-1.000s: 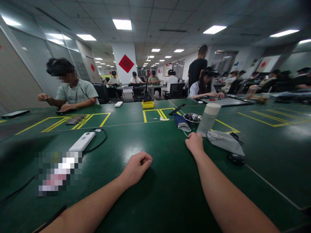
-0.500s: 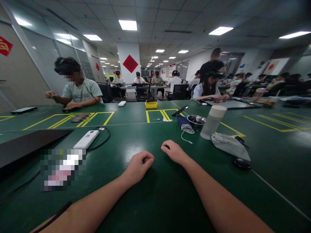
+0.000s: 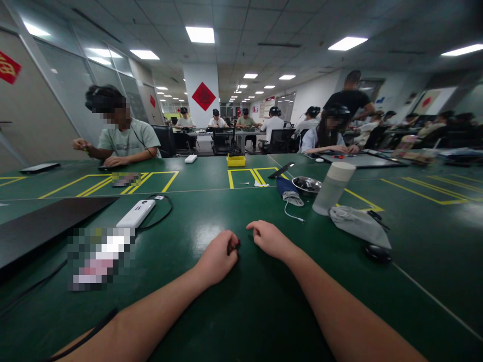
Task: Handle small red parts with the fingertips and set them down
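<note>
The left hand is pinching a small red item, the fingers hiding most of it. The item is showing at the fingertips, over the smooth green counter. The right hand is facing it, near, with index finger and thumb standing apart. A white oblong device is lying to the left; a translucent cylindrical bottle is standing beyond the right hand, beside a grey fabric pouch.

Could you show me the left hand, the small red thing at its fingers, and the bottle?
Left hand (image 3: 217, 257): head view, back of the hand.
Red thing (image 3: 238, 243): head view, the bit that shows.
Bottle (image 3: 330, 192): head view, its body, below the cap.
</note>
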The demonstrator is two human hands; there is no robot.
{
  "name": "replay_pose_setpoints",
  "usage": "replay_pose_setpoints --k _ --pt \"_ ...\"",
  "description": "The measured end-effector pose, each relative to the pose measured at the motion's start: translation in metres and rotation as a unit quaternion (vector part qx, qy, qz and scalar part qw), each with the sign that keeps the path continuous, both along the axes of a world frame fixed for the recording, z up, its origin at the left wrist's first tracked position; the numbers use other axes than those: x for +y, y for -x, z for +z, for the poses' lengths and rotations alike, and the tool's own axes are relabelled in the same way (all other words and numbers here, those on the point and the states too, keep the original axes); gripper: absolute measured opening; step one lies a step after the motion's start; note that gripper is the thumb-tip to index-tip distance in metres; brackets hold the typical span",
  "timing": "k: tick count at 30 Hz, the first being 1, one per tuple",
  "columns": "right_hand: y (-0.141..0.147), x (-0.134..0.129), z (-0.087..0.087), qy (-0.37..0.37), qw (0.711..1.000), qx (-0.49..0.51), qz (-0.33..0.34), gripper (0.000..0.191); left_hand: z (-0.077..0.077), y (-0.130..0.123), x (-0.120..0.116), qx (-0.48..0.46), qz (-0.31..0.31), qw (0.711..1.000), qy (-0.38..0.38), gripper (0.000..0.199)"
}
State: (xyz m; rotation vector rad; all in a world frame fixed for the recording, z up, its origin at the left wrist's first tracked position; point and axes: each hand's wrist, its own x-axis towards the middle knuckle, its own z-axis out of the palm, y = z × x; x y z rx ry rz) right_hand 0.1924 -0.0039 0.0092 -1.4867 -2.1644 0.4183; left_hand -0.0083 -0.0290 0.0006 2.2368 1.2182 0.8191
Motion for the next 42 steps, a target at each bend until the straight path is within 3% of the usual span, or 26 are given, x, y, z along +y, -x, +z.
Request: replay_pose_setpoints --k 4,8,12,18,26,29,33,42 --pt "0.015 -0.007 -0.005 -0.012 0.997 -0.024 0.079 0.030 -0.003 0.000 -0.001 0.056 0.023 0.998 -0.035 0.017" --pt "0.027 -0.010 -0.008 -0.010 0.995 -0.035 0.091 0.010 -0.007 0.001 0.000 0.058 0.013 0.998 -0.035 0.009" --pt "0.026 -0.008 -0.007 -0.024 0.997 0.020 0.073 0.008 -0.005 0.002 0.002 -0.012 0.013 1.000 -0.017 0.013" --pt "0.028 -0.009 -0.003 0.024 0.986 0.151 0.069 0.012 -0.002 0.007 0.008 -0.113 0.017 0.993 0.013 0.009" --pt "0.028 -0.011 0.001 -0.006 0.982 0.174 0.076 0.014 0.002 0.005 0.010 -0.213 0.026 0.970 0.110 0.011" --pt "0.030 -0.010 -0.002 0.052 0.961 0.259 0.078 0.017 0.006 0.004 0.008 -0.241 0.015 0.962 0.128 0.012" --pt "0.033 -0.008 -0.003 0.124 0.910 0.391 0.063 0.022 0.005 0.006 0.010 -0.247 0.029 0.958 0.142 0.013" --pt "0.034 -0.015 0.004 0.213 0.861 0.456 0.069 0.025 0.001 0.008 0.014 -0.245 0.031 0.960 0.134 0.016"
